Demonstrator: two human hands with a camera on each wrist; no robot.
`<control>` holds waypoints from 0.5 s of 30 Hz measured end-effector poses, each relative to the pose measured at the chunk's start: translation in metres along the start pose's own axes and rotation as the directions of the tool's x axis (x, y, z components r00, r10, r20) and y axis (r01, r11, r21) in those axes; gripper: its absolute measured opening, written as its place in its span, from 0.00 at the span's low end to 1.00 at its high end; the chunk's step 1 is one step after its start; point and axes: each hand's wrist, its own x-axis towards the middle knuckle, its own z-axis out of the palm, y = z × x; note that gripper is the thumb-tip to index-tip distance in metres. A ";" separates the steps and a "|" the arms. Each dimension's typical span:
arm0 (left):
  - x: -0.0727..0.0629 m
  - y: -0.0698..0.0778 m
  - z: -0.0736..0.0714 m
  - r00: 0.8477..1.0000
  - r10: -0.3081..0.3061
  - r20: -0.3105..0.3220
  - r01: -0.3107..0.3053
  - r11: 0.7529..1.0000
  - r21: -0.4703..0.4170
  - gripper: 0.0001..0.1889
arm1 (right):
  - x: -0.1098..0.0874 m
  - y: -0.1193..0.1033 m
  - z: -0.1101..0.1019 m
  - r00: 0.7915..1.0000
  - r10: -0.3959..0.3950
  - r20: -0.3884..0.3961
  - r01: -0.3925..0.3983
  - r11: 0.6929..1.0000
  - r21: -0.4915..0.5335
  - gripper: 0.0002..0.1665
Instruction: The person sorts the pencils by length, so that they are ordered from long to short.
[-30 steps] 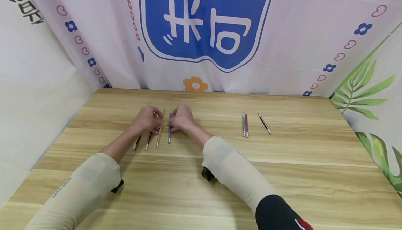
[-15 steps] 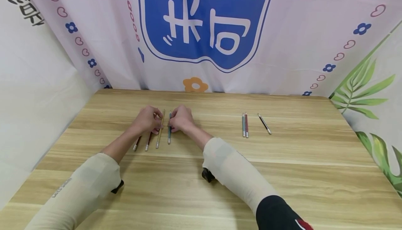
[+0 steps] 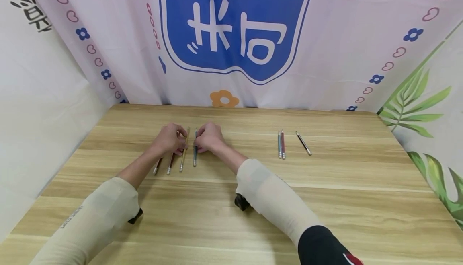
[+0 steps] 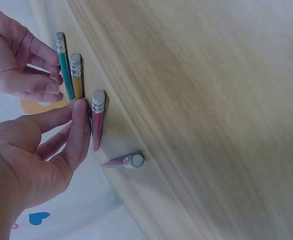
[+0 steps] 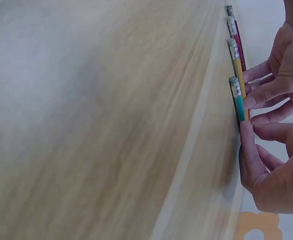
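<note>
In the head view my left hand (image 3: 169,138) pinches a yellow pencil (image 3: 183,158) lying on the wooden table. My right hand (image 3: 209,137) holds a teal pencil (image 3: 195,158) between thumb and finger, just right of the yellow one. Both pencils lie roughly parallel, with a small gap between them and their eraser ends toward me. Left of these, a dark red pencil (image 3: 171,164) and another reddish pencil (image 3: 157,166) lie partly hidden under my left hand. The left wrist view shows the yellow pencil (image 4: 77,75) at my left fingertips.
Farther right on the table (image 3: 289,216) lie a light blue pencil (image 3: 279,144) and a red pencil (image 3: 283,144) side by side. A black pencil (image 3: 304,143) lies slanted beyond them. A printed curtain (image 3: 325,48) hangs at the table's back edge.
Both hands stay on the same pencils with hardly any movement. The head view has shifted slightly, and the right forearm sits a little farther right.
</note>
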 end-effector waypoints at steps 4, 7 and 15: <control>-0.001 0.001 0.000 1.000 0.011 0.000 -0.011 1.000 -0.011 0.17 | -0.003 -0.001 -0.005 1.000 -0.010 -0.001 0.010 1.000 0.007 0.09; -0.002 0.001 0.000 1.000 0.018 -0.004 -0.018 1.000 -0.016 0.17 | -0.007 -0.001 -0.009 1.000 -0.018 0.005 0.018 1.000 0.013 0.11; -0.004 0.004 -0.002 1.000 0.021 -0.001 -0.021 0.999 -0.029 0.17 | -0.019 -0.001 -0.025 1.000 -0.010 0.023 0.010 1.000 0.001 0.16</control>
